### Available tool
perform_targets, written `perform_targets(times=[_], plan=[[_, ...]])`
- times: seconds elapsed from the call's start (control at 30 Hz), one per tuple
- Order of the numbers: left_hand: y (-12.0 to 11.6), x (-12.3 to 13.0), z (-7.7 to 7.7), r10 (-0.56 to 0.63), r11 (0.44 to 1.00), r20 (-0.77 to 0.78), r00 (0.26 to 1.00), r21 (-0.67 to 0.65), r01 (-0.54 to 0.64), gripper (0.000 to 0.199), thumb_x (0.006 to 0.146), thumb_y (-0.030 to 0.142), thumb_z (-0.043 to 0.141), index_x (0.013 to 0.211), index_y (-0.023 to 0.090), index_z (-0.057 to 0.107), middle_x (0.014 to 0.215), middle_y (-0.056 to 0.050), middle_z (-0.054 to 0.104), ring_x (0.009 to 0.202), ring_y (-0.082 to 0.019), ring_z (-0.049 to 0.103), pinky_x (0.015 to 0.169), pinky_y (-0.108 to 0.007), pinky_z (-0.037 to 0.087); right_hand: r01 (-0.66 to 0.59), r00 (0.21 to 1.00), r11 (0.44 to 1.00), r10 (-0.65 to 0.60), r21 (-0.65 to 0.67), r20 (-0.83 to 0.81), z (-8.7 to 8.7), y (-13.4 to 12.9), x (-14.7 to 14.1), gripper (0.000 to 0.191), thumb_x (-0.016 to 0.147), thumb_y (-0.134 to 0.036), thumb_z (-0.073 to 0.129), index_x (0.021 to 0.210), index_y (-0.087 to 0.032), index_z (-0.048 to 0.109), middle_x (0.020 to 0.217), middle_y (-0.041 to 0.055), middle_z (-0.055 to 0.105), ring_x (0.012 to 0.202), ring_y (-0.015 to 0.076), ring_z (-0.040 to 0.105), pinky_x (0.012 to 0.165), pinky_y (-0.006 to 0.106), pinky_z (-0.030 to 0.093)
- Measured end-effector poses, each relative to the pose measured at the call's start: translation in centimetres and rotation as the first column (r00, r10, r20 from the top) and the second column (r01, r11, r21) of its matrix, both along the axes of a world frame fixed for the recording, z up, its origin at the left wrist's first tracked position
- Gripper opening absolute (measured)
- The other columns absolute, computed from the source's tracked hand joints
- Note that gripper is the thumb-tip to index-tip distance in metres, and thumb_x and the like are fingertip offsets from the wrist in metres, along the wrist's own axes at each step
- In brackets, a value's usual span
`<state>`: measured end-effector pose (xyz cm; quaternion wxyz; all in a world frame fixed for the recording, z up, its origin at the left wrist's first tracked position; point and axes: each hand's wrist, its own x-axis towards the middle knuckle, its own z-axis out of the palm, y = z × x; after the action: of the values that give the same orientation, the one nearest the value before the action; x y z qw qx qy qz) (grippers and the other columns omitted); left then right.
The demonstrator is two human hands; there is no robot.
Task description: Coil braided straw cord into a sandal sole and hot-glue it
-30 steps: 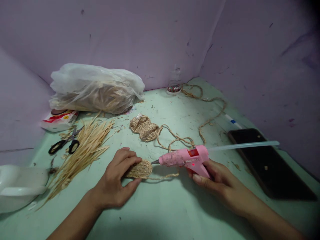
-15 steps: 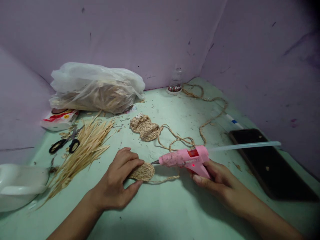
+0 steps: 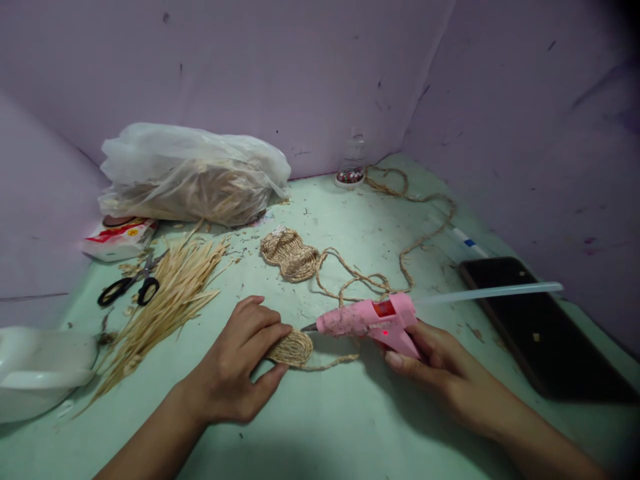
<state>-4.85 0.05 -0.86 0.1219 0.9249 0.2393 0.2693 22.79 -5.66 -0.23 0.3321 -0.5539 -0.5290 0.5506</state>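
- Lightly pinched at its left end, an oval coil of twisted fibre [image 3: 291, 348] lies at the near centre of a pale green table [image 3: 325, 433], the left hand [image 3: 233, 363] half closed around it, thumb on the near edge, fingers on the far.
- It looks light and pliable, likely to flex under hard squeezing; the outer edges offer the best hold, clear of the likely hot nozzle [image 3: 311, 328], whose contact with the coil cannot be told.
- The right hand [image 3: 440, 357] closes around the handle of a pink glue gun [image 3: 367, 317], some fingers hidden; its grip appears firm plastic, its long glue stick [image 3: 500, 292] bendable.
- A loose cord end [image 3: 335, 363] trails right from the coil, probably easily snagged.
- Beyond sits a larger woven piece [image 3: 290, 255]; straw strands [image 3: 165, 293] and scissors [image 3: 129, 290] lie left, a dark phone [image 3: 540, 320] right.
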Motion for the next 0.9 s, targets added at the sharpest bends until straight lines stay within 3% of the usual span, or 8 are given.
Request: perform_targets(times=[0.23, 0.47, 0.67, 0.73, 0.9], plan=[[0.0, 0.2, 0.0, -0.004, 1.000, -0.011, 1.000, 0.009, 0.004, 0.047, 0.069, 0.007, 0.063, 0.114, 0.010, 0.050, 0.099, -0.013, 0.054, 0.096, -0.023, 0.051, 0.099, -0.055, 0.036, 0.009, 0.999, 1.000, -0.010, -0.010, -0.052, 0.0, 0.0, 0.0, 0.022, 0.076, -0.037, 0.059, 0.085, -0.018, 0.061, 0.076, 0.0024, 0.057, 0.068, 0.0160, 0.050, 0.059, 0.026, 0.040], [0.3, 0.1, -0.1, 0.056, 0.998, -0.021, 0.998, 0.006, -0.056, 0.045, 0.072, 0.012, 0.062, 0.115, 0.013, 0.049, 0.102, -0.013, 0.055, 0.098, -0.025, 0.051, 0.098, -0.053, 0.037, 0.145, 0.987, 0.989, -0.145, 0.003, -0.071, 0.1, 0.7, 0.1, 0.024, 0.074, -0.041, 0.063, 0.072, -0.019, 0.055, 0.055, -0.0038, 0.050, 0.049, 0.0100, 0.041, 0.046, 0.022, 0.031], [0.3, 0.1, 0.0, 0.115, 0.993, -0.028, 0.993, -0.012, -0.115, 0.042, 0.073, 0.015, 0.060, 0.114, 0.015, 0.050, 0.103, -0.013, 0.056, 0.101, -0.027, 0.051, 0.094, -0.051, 0.040, 0.482, 0.868, 0.876, -0.482, -0.036, -0.121, 1.2, 5.4, 2.0, 0.015, 0.065, -0.031, 0.068, 0.070, -0.019, 0.061, 0.058, -0.0004, 0.057, 0.053, 0.0118, 0.050, 0.048, 0.023, 0.036], [0.3, 0.2, 0.1, 0.119, 0.993, -0.039, 0.992, -0.010, -0.119, 0.041, 0.073, 0.015, 0.059, 0.113, 0.016, 0.051, 0.103, -0.013, 0.056, 0.100, -0.027, 0.052, 0.094, -0.051, 0.040, 0.535, 0.844, 0.844, -0.536, -0.038, -0.009, 1.4, 7.5, 2.6, 0.006, 0.066, -0.024, 0.063, 0.065, -0.018, 0.062, 0.055, 0.0004, 0.055, 0.050, 0.0115, 0.048, 0.045, 0.023, 0.035], [0.4, 0.3, 0.1, 0.126, 0.992, -0.044, 0.991, -0.011, -0.127, 0.040, 0.073, 0.015, 0.059, 0.112, 0.015, 0.052, 0.102, -0.013, 0.056, 0.099, -0.027, 0.051, 0.094, -0.051, 0.040, 0.609, 0.768, 0.789, -0.613, 0.083, 0.188, 0.4, 11.9, 3.6, 0.010, 0.070, -0.018, 0.058, 0.060, -0.018, 0.059, 0.052, -0.0006, 0.050, 0.045, 0.0094, 0.042, 0.040, 0.022, 0.031]])
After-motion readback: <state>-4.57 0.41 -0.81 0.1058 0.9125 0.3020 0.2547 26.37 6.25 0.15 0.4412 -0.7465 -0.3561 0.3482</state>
